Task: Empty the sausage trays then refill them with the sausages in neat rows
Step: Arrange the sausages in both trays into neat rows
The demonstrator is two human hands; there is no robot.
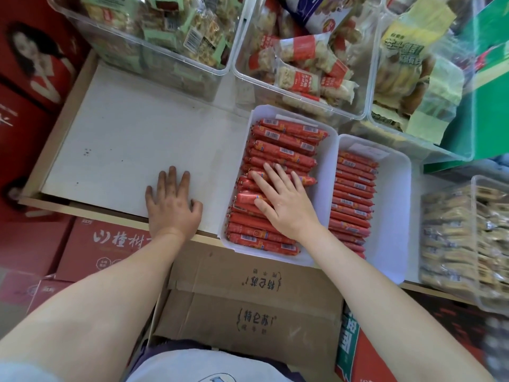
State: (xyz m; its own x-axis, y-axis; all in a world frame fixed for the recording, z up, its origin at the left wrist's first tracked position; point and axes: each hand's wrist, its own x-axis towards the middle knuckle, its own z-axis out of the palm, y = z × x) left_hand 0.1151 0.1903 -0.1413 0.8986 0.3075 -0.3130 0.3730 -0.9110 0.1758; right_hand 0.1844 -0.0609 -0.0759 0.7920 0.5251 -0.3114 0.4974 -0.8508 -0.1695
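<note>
Sausages (275,161) lying stacked under flat, open right hand (283,199), holding nothing; left hand (172,201) resting spread on bare shelf (124,139); best scooping small handfuls outward.

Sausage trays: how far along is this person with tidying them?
Both white trays hold sausages. The right tray has one fairly even row against its left side, with bare space beside it. The left tray is full but its upper sausages lie askew; the right hand rests flat on them, seemingly straightening. The left hand rests on the bare shelf. Whether emptying came first can't be told.
</note>
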